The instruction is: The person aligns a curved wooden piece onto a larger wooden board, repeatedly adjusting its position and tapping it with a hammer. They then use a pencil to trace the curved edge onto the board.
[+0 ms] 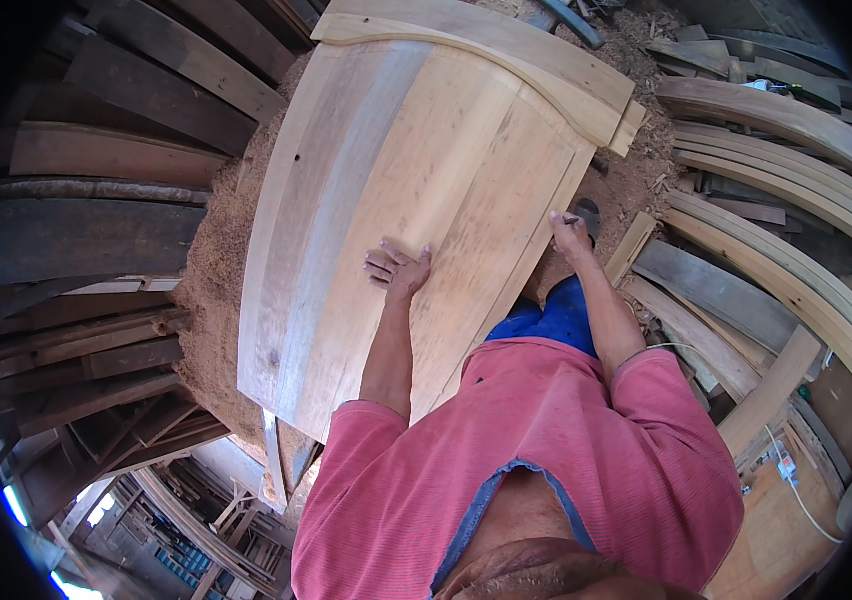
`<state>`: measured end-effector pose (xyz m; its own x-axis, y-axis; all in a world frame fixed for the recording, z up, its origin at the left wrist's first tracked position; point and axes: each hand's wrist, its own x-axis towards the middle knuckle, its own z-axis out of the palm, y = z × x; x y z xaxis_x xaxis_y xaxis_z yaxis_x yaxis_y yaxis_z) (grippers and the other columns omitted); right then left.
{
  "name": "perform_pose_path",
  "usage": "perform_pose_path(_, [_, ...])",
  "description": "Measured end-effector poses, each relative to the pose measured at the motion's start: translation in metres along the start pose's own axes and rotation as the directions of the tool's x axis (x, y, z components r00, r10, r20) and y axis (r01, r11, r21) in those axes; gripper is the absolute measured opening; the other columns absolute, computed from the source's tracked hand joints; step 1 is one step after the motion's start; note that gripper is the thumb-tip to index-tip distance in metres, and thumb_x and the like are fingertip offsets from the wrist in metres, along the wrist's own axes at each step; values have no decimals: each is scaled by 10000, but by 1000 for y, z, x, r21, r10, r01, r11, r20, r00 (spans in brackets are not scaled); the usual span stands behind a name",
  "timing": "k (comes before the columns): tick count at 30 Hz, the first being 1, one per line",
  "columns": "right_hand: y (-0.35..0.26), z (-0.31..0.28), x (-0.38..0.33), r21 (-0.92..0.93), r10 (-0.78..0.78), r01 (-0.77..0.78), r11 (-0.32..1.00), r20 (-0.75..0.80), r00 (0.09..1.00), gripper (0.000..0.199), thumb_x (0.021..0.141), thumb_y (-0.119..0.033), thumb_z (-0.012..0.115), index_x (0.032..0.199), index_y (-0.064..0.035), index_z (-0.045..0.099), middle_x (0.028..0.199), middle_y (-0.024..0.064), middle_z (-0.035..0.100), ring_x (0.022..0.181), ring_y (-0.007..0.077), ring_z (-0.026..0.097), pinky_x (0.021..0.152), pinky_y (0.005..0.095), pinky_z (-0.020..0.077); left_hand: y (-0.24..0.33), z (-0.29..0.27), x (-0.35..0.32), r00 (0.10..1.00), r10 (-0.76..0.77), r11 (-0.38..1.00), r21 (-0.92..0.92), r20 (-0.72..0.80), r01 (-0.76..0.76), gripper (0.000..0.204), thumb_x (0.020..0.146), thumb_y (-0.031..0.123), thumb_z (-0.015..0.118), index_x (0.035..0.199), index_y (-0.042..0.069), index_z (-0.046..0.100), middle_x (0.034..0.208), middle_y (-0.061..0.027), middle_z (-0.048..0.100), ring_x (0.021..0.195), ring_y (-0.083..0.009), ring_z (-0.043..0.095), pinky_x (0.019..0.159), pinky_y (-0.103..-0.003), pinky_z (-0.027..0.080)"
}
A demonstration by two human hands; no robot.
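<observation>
A large pale wooden panel [416,200] of joined boards lies in front of me, one board streaked grey-blue. Across its far end runs a thick piece of wood with a wavy cut edge [491,45]. My left hand [399,270] is over the middle of the panel, empty, its fingers apart and slightly bent; I cannot tell whether it touches the wood. By the panel's right edge, my right hand [571,236] is closed round a small, thin, dark thing, mostly hidden by the fingers.
Wood shavings [211,290] heap along the panel's left side and beyond its far right corner. Dark planks [86,240] are stacked at the left. Long curved boards [786,190] lie at the right, with offcuts below them. A white cable [796,490] trails at the lower right.
</observation>
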<state>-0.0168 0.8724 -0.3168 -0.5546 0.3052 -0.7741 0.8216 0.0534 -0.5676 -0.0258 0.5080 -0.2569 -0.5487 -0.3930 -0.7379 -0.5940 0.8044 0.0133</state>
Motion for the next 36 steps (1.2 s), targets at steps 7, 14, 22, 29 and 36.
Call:
perform_pose_path(7, [2, 0, 1, 12, -19, 20, 1000, -45, 999, 332, 984, -371, 641, 939, -43, 667, 734, 43, 648, 543, 131, 588, 484, 298, 482, 3, 0, -2, 1000, 9, 1000, -2, -5, -9, 1237, 878, 794, 454, 1567, 35, -237, 1546, -382, -339, 1436, -531, -348, 1156, -663, -143])
perform_pose_path(14, [0, 0, -3, 22, -37, 37, 999, -26, 999, 338, 987, -383, 632, 915, -54, 655, 735, 38, 641, 578, 132, 599, 505, 310, 493, -1, 1, -1, 1000, 13, 1000, -2, -22, -13, 1213, 888, 775, 451, 1575, 29, -214, 1561, -386, -308, 1434, -543, -341, 1147, -673, -149])
perform_pose_path(22, [2, 3, -3, 82, -65, 72, 994, -86, 994, 361, 968, -329, 673, 739, -65, 582, 599, 17, 556, 474, 133, 541, 425, 319, 418, 1, 0, -2, 1000, 17, 1000, -4, -14, -17, 1228, 878, 781, 464, 1576, 25, -206, 1572, -376, -295, 1437, -548, -330, 1151, -668, -146])
perform_pose_path(29, [2, 5, -2, 98, -56, 65, 993, -90, 994, 361, 967, -337, 678, 743, -67, 592, 608, 13, 557, 479, 129, 540, 420, 319, 422, 0, 2, 1, 1000, 4, 1000, -6, -10, -4, 1233, 879, 784, 457, 1565, 34, -241, 1550, -379, -336, 1433, -539, -346, 1154, -661, -150])
perform_pose_path(36, [6, -1, 4, -12, -4, 4, 1000, -18, 1000, 374, 991, -424, 624, 1053, -62, 697, 823, 35, 687, 612, 134, 614, 539, 301, 519, 0, 1, 1, 1000, 10, 1000, -1, 4, -10, 1237, 879, 789, 452, 1561, 33, -250, 1538, -387, -350, 1427, -545, -351, 1147, -675, -148])
